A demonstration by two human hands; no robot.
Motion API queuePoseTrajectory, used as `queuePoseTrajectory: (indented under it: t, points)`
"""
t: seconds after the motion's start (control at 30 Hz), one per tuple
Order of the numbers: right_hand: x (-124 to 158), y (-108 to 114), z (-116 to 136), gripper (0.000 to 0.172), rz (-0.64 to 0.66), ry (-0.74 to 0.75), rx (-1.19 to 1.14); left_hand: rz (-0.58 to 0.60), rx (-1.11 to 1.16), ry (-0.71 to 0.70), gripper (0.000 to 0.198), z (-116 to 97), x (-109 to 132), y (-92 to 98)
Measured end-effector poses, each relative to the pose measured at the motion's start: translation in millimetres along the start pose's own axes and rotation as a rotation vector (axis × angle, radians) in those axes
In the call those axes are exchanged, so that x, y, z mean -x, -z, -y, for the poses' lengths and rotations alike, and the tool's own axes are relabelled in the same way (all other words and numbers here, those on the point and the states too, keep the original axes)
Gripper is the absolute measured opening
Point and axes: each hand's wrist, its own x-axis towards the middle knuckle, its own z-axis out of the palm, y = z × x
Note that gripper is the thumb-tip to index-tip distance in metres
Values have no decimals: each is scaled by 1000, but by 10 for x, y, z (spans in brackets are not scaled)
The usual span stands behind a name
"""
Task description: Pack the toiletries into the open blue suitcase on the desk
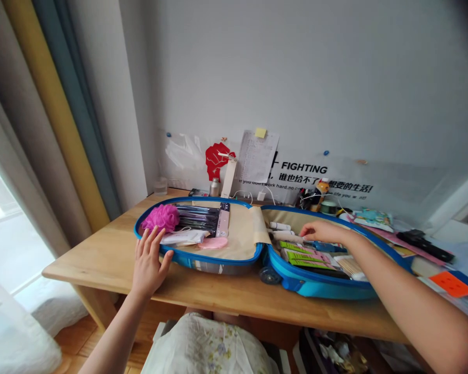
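A blue suitcase (226, 261) lies open on the wooden table. My left hand (151, 259) rests on its left rim with fingers spread, beside a magenta bath puff (161, 217). In that left half are dark packaged items (198, 218), white packets (183, 237) and a pink oval item (213, 243). My right hand (315, 230) reaches into the right half, fingers bent together at a pale item; the fingertips are too small to show whether it is gripped. Near it are white tubes (280, 226), green-and-pink packs (302, 254) and cotton swabs (349, 267).
Behind the suitcase stand a metal bottle (214, 187), a white upright stand (229, 178) and an orange-capped bottle (320, 192). Papers and a black object (425, 246) lie at the right. The wooden table's (86, 259) front edge runs above my lap.
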Motion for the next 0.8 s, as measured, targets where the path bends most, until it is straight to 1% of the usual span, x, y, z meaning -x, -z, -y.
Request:
queuePoseTrajectory:
  t: [0.07, 0.17, 0.23, 0.3, 0.37, 0.43, 0.53, 0.8]
  points:
    - [20, -42, -13, 32, 32, -21, -17, 0, 3, 0, 56, -3, -4, 1]
    - [43, -100, 8, 27, 69, 14, -21, -6, 15, 4, 55, -18, -12, 7]
    - [32, -117, 9, 24, 48, 0, 31, -9, 19, 8, 55, -24, -16, 11]
    - [-8, -103, -25, 22, -12, -60, 113, -7, 13, 5, 56, -22, -15, 11]
    - [-69, -66, -98, 21, -76, -130, 191, 0, 4, 1, 56, -14, -10, 9]
    - [-130, -28, -193, 19, -105, -175, 239, 8, -3, 2, 56, -6, -3, 6]
    - [-195, -14, -330, 17, -93, -209, 282, 12, -8, 5, 56, 4, 4, 0]
    - [-323, -74, -535, 24, -36, -207, 300, -5, -22, -7, 57, 18, 7, -8]
